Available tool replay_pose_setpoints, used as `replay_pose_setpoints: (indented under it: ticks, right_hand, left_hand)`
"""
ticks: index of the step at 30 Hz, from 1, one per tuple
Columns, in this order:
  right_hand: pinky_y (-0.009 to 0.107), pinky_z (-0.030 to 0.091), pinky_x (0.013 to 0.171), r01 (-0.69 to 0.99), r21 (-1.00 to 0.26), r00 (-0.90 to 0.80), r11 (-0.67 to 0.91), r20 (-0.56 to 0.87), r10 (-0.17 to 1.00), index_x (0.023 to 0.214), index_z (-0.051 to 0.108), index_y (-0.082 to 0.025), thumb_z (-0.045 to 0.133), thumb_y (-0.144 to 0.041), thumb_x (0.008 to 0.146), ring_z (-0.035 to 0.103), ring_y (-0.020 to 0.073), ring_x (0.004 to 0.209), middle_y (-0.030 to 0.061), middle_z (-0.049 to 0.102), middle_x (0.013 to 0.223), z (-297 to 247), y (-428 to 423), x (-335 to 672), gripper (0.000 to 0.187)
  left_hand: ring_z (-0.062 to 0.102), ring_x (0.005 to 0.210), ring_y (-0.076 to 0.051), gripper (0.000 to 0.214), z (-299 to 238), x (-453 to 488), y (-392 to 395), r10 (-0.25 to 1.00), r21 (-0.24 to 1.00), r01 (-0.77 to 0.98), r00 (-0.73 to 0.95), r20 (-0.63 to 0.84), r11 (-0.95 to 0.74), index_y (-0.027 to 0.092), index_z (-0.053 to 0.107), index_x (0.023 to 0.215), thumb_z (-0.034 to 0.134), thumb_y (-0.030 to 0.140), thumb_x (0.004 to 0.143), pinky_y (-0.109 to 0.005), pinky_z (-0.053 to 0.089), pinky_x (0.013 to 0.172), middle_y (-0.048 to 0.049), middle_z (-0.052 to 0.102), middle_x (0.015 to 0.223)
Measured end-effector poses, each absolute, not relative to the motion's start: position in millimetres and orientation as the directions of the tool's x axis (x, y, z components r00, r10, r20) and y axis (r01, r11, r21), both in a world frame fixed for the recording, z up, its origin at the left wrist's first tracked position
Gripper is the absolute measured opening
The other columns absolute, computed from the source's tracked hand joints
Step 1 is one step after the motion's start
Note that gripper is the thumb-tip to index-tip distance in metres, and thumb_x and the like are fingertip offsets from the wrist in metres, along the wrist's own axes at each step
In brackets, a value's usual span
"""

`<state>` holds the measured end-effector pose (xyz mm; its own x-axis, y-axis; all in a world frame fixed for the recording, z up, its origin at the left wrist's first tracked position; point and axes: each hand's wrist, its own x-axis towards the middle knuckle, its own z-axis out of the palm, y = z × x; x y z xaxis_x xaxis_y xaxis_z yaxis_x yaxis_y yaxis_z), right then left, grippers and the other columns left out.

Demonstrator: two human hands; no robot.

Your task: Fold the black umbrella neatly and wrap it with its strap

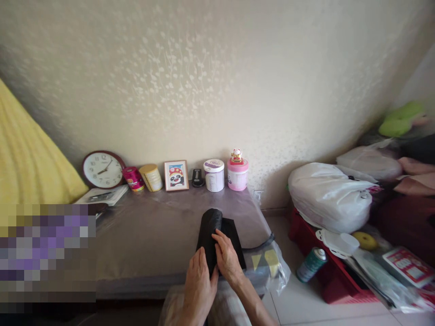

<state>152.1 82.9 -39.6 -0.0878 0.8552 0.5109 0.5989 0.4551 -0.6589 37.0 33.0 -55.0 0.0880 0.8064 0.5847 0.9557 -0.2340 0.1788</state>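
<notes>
Black cloth bundle (210, 224) at near edge of the counter (152, 240), both hands on it, likely to keep it from unrolling; left hand (199, 277) fingers together alongside, right hand (228, 259) curved over, can't tell if either pinches; thin matte fabric, rounded left, flat flap (235, 240) right; counter under clear crinkly plastic (282, 274)

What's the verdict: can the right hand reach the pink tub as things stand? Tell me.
Probably yes, perhaps by leaning: the right hand is on the black bundle, but nothing stands before the pink tub; the cat figurine sits on top.
</notes>
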Motion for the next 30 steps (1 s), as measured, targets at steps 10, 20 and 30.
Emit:
replay_pose_setpoints:
  ticks: [10,20,30]
  right_hand:
    - [0.047,0.043,0.093,0.786,-0.573,0.167,0.234,0.561,0.811,0.111,0.056,-0.012,0.042,-0.017,0.078,0.055,0.0265,0.106,0.0158,0.06,0.112,-54.7,112.0,197.6,0.036]
    - [0.034,0.05,0.076,0.707,-0.698,0.218,0.11,0.363,0.906,0.103,0.061,-0.016,0.045,-0.023,0.078,0.062,0.0214,0.081,0.0085,0.064,0.091,-27.8,97.2,195.9,0.031]
    - [0.039,0.048,0.085,0.65,-0.755,0.182,0.085,0.263,0.947,0.111,0.059,-0.012,0.051,-0.025,0.074,0.062,0.0262,0.095,0.0132,0.066,0.103,-27.6,75.1,191.7,0.04]
  left_hand:
    - [0.057,0.101,-0.023,0.045,-50.9,40.7,30.8,0.809,0.207,0.962,0.024,0.587,-0.178,0.004,0.041,0.127,0.036,0.033,0.092,-0.035,0.047,0.085,-0.0163,0.059,0.113]
    - [0.055,0.101,-0.021,0.044,-30.9,43.3,26.2,0.898,0.17,0.975,0.057,0.436,-0.144,0.025,0.036,0.136,0.032,0.023,0.093,-0.036,0.048,0.082,-0.0112,0.057,0.11]
    - [0.054,0.104,-0.022,0.044,-34.0,45.4,25.5,0.885,0.201,0.97,0.027,0.464,-0.135,0.021,0.037,0.135,0.034,0.023,0.092,-0.036,0.047,0.085,-0.0111,0.055,0.114]
